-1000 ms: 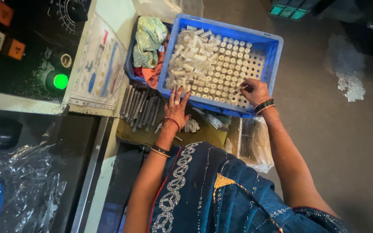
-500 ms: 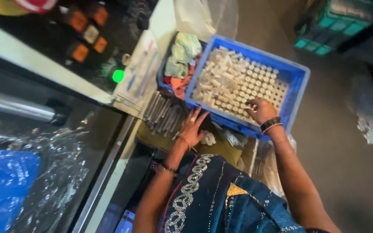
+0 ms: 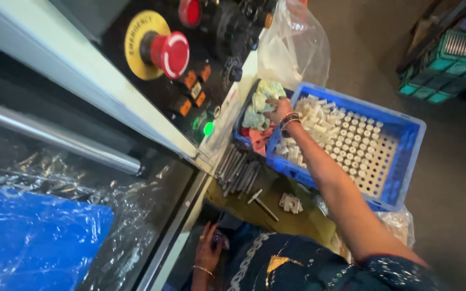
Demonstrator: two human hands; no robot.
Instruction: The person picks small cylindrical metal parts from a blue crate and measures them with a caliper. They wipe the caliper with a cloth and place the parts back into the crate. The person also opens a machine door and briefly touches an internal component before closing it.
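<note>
My right hand reaches far forward, its fingers closed on a pale green cloth that lies on a heap of rags in a small blue bin left of the blue crate. The crate holds several white cylindrical parts over a perforated floor. My left hand is low by my lap at the bench edge; whether it holds anything is unclear. Loose metal rods lie on the bench in front of the rags.
A machine panel with a red mushroom button, orange keys and a lit green lamp stands to the left. A clear plastic bag sits behind the crate. Small white pieces lie on the bench. A green crate stands far right. Blue sheeting is bottom left.
My right hand left the crate's front edge and stretched left to the green cloth. My left hand dropped from the bench to my lap. The view swung left towards the machine.
</note>
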